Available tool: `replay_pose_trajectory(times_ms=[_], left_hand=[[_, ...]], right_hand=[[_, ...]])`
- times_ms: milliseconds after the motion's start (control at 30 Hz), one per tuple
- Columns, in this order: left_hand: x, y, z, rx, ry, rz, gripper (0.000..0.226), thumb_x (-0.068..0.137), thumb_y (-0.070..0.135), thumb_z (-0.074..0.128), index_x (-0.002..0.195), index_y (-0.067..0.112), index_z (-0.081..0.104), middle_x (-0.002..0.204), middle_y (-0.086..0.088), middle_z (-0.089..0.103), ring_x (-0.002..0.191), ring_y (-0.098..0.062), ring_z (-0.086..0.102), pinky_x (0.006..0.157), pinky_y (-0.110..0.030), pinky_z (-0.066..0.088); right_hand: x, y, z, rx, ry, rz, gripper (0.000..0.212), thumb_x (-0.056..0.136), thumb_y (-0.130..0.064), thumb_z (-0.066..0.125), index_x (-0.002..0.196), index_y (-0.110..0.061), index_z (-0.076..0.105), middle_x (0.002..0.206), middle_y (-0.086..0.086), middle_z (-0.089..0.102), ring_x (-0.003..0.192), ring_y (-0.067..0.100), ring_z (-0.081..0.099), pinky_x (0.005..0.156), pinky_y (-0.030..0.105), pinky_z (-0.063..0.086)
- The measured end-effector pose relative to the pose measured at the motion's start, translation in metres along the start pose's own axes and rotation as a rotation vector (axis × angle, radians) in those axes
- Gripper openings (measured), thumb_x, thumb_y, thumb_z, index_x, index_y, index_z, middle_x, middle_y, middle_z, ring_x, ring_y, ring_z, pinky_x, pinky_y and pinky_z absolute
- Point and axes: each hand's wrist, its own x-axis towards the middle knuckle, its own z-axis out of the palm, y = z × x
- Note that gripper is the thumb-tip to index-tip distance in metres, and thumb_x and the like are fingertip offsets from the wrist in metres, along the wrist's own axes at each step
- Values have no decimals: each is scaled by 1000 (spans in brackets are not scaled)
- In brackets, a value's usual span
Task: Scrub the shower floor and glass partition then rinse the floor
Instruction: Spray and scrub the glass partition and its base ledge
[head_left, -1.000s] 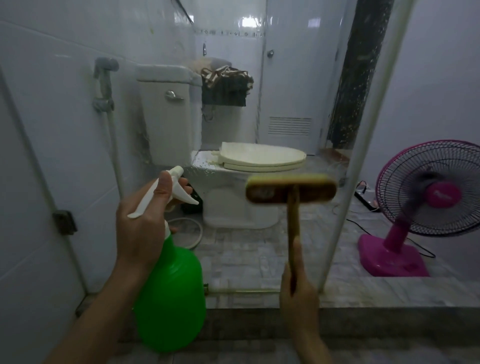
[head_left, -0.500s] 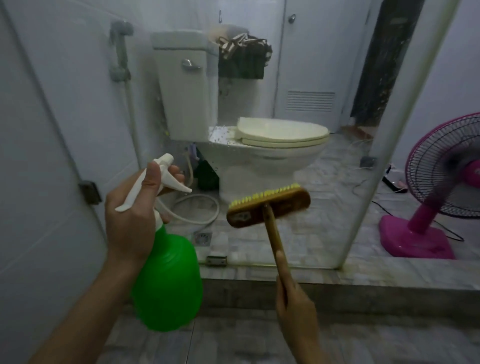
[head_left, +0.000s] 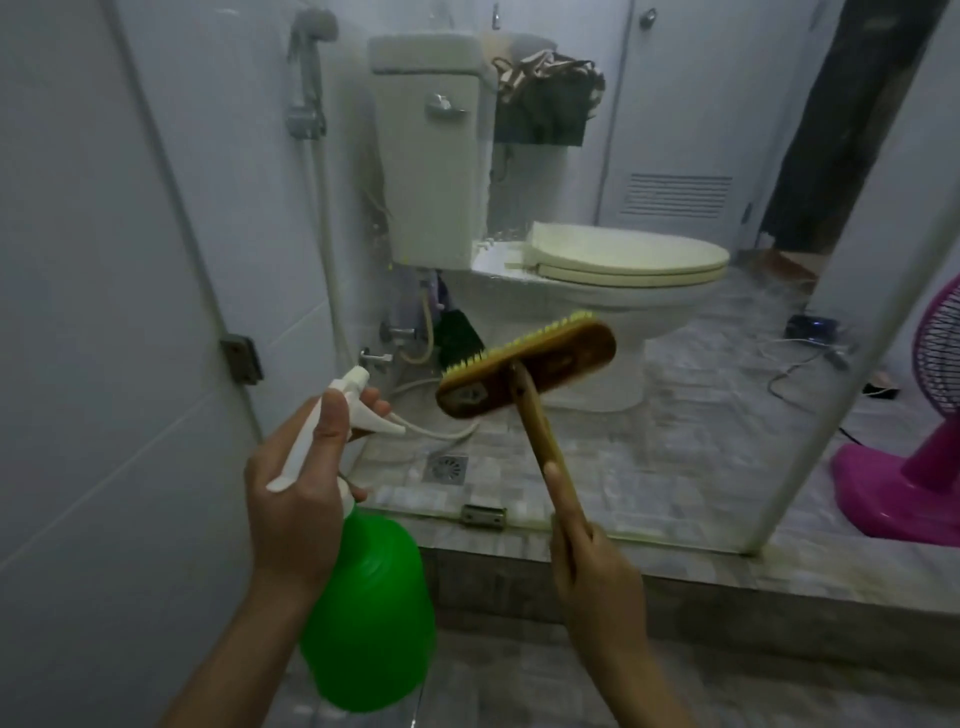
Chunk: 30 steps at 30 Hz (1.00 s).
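Has lifted the brown wooden scrub brush with yellow bristles (head_left: 524, 371) a little since half a second ago, with its head now across the base of the white toilet with a cream lid (head_left: 597, 301) beyond the glass.

Grips the neck of a green plastic spray bottle with a white trigger head (head_left: 369, 613) in the left hand (head_left: 296, 488), thumb laid along the white head and fingers curled round by the trigger.

Grips the lower end of the brush's handle in the right hand (head_left: 597, 587), index finger stretched up along the wood. Holds the brush head tilted, right end higher, bristles turned away toward the clear glass partition (head_left: 727, 441); cannot tell contact between bristles and glass.

Looks down over the grey tiled shower floor (head_left: 493, 686) at the bottom edge, just below a raised stone curb (head_left: 675, 597) carrying the pane.

Sees through the glass a square metal floor drain (head_left: 445, 467) and a grey hand sprayer on the wall (head_left: 306, 78). Sees past the glass edge, at right, a pink pedestal fan (head_left: 909, 483).
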Motion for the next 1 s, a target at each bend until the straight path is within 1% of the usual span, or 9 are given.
replay_pose_trajectory(times_ms=[200,267,367,467,667,800,833,933,1000], left_hand=[[10,-2,-25,-13,98,16,31,96,41,45,100,31,74,94,12,76,89,-11,73,49,-17,50],[12,0,-31,-24,116,27,30,95,46,45,95,42,75,92,12,77,89,-11,73,44,-21,50],[19,3,-46,-25,134,44,29,94,49,45,89,51,74,92,12,77,89,-9,72,43,-21,49],[24,2,-56,-9,152,49,28,95,46,44,94,44,72,91,15,76,90,-7,72,43,-20,49],[14,-19,-72,49,191,27,30,96,45,45,87,44,73,89,23,74,90,-2,71,56,-20,54],[1,-35,-73,101,171,3,39,97,36,46,81,64,68,87,32,71,85,6,68,57,-26,53],[-2,-39,-74,105,162,-2,39,97,35,46,81,64,68,86,32,71,84,6,68,52,-26,52],[-7,-53,-77,104,163,-24,33,96,39,46,81,52,72,86,24,74,82,-1,69,45,-19,49],[-10,-65,-78,114,169,-31,28,96,43,47,83,47,72,84,14,74,81,-6,68,54,-11,50]], right_hand=[[153,-108,-15,-21,267,-269,68,100,-13,46,148,-37,4,56,4,41,38,19,36,35,30,33],[149,-102,-14,-40,219,-254,69,101,-13,45,149,-38,2,56,3,40,38,18,35,35,29,31],[75,-59,-6,-16,80,-192,86,92,-8,60,151,-37,4,55,-3,35,36,11,26,38,15,12],[36,-43,-1,-2,5,-91,96,87,-7,67,152,-38,4,51,-1,37,31,16,30,27,24,22],[127,-135,17,-126,123,-290,78,92,-6,57,150,-34,13,54,3,37,35,16,28,36,24,24],[60,-79,23,-179,-26,-206,87,81,-3,69,151,-28,24,59,-3,33,39,5,10,39,14,2],[31,-58,21,-206,-107,-146,94,79,-3,71,151,-31,18,61,-3,37,39,3,9,37,12,3],[-14,-27,21,-227,-273,-14,104,88,-7,63,147,-45,-13,69,2,55,37,11,38,30,24,37],[6,-50,36,-164,-184,-95,101,81,-2,69,152,-37,7,61,2,49,34,14,34,28,25,26]])
